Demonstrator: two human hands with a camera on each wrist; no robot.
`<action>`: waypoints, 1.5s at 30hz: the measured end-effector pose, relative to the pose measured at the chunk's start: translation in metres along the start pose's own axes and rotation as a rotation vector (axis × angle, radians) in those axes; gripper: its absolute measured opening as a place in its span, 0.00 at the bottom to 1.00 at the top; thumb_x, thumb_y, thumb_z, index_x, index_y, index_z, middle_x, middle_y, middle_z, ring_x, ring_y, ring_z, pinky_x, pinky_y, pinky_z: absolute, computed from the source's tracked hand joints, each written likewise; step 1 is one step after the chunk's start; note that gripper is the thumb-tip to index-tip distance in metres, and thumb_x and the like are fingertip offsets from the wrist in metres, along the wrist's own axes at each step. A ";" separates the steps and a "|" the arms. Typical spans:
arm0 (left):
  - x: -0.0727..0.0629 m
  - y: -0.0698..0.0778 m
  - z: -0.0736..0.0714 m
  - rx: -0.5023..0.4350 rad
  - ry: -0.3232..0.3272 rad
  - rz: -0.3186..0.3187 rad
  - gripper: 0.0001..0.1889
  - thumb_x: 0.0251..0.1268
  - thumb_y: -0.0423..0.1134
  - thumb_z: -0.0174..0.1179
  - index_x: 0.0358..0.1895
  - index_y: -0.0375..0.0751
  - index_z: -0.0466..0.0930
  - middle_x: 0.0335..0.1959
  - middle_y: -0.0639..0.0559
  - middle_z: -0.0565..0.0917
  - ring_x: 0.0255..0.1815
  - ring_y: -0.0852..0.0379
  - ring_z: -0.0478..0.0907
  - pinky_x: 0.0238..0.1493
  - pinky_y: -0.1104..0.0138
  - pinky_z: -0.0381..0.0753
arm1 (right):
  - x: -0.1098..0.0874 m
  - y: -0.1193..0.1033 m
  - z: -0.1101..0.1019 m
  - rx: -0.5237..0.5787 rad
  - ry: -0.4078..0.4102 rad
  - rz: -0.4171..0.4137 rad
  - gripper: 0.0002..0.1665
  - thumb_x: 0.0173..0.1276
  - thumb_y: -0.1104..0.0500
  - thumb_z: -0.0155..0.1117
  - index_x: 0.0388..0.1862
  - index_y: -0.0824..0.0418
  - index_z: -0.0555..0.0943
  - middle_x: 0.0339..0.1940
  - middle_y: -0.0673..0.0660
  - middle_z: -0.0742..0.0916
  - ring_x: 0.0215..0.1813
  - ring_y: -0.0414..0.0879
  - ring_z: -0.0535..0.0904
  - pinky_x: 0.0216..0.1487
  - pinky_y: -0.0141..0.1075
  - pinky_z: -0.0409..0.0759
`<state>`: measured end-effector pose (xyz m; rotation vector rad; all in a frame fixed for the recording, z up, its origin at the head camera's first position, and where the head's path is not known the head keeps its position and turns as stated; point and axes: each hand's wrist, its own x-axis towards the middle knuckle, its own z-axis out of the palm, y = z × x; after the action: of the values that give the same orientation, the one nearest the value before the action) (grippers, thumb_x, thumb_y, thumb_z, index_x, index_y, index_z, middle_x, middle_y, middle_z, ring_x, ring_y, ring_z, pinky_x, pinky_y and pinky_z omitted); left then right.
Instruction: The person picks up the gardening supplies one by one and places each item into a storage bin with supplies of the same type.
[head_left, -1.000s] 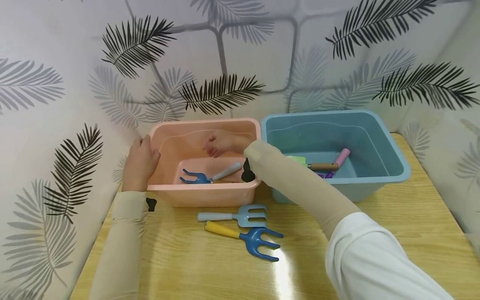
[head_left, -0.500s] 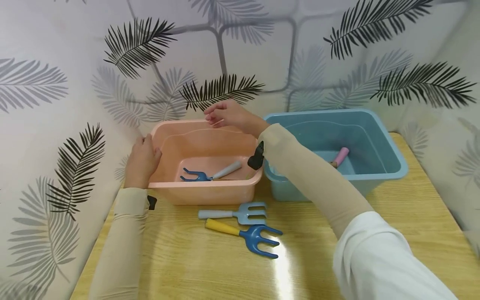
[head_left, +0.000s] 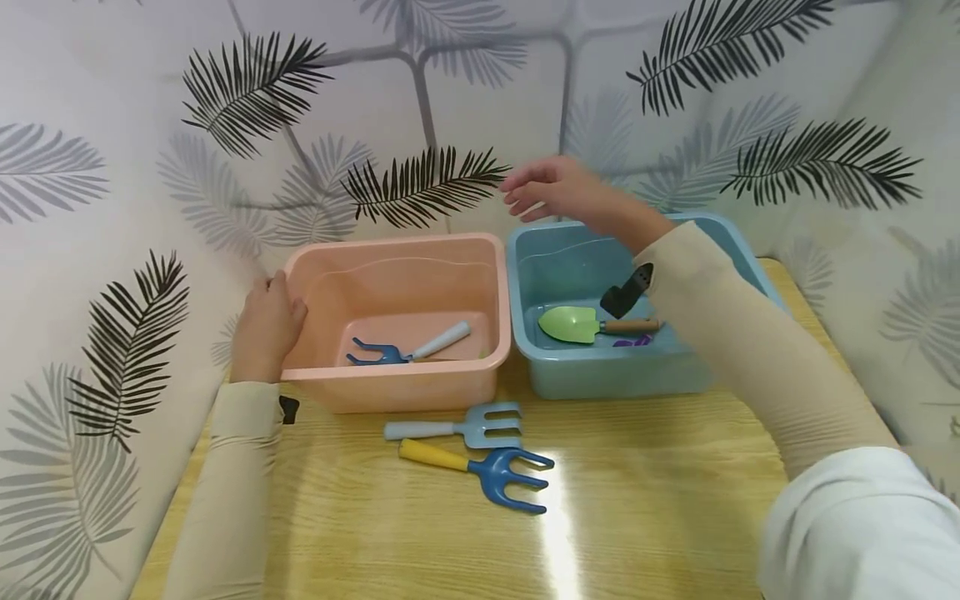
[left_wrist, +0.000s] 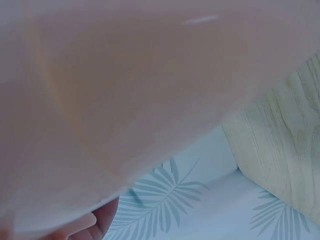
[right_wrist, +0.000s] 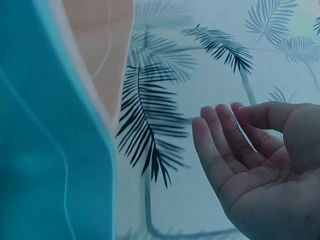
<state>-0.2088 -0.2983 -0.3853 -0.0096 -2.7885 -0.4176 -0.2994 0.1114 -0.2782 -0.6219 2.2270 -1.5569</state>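
My left hand (head_left: 266, 329) grips the left rim of the pink tub (head_left: 397, 392); its fingertips show under the rim in the left wrist view. A hand fork (head_left: 442, 340) with blue tines and a pale handle lies inside that tub. My right hand (head_left: 566, 196) is raised over the back rim of the blue tub (head_left: 622, 375), its palm holding nothing. In the right wrist view, the right hand (right_wrist: 250, 165) has loosely bent fingers apart from the tubs. Below it in the blue tub lie a green trowel (head_left: 572, 323) with a wooden handle and something purple (head_left: 632, 342).
On the wooden table (head_left: 360, 533), in front of the tubs, lie a light blue hand fork (head_left: 487, 427) and a blue hand fork (head_left: 498, 477) with a yellow handle. The two tubs stand side by side before a leaf-patterned wall covering (head_left: 480, 100).
My right hand has risen out of the pink tub and moved right, over the blue tub's back rim. The green trowel has come fully into view. My left hand keeps its place on the rim.
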 end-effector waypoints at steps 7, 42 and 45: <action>-0.003 -0.004 -0.001 -0.004 0.016 0.016 0.24 0.62 0.34 0.49 0.58 0.19 0.62 0.46 0.24 0.68 0.45 0.27 0.68 0.46 0.40 0.67 | -0.043 0.021 -0.007 -0.063 -0.034 -0.033 0.18 0.72 0.59 0.50 0.55 0.67 0.75 0.51 0.60 0.81 0.52 0.52 0.77 0.53 0.44 0.75; 0.000 0.001 0.000 -0.008 0.005 0.014 0.24 0.63 0.33 0.48 0.59 0.20 0.62 0.48 0.23 0.68 0.46 0.27 0.68 0.46 0.40 0.67 | -0.134 0.100 0.180 -0.318 -0.486 -0.186 0.15 0.70 0.59 0.53 0.53 0.60 0.79 0.43 0.47 0.84 0.44 0.32 0.77 0.46 0.27 0.75; 0.000 0.001 -0.001 -0.007 0.000 0.011 0.24 0.63 0.33 0.48 0.59 0.20 0.62 0.49 0.23 0.67 0.46 0.27 0.68 0.47 0.40 0.67 | -0.131 0.109 0.194 -0.394 -0.458 -0.204 0.14 0.69 0.62 0.54 0.51 0.63 0.80 0.38 0.49 0.83 0.39 0.33 0.76 0.43 0.26 0.74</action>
<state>-0.2080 -0.2975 -0.3843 -0.0259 -2.7863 -0.4242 -0.1056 0.0617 -0.4405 -1.2150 2.1586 -0.9224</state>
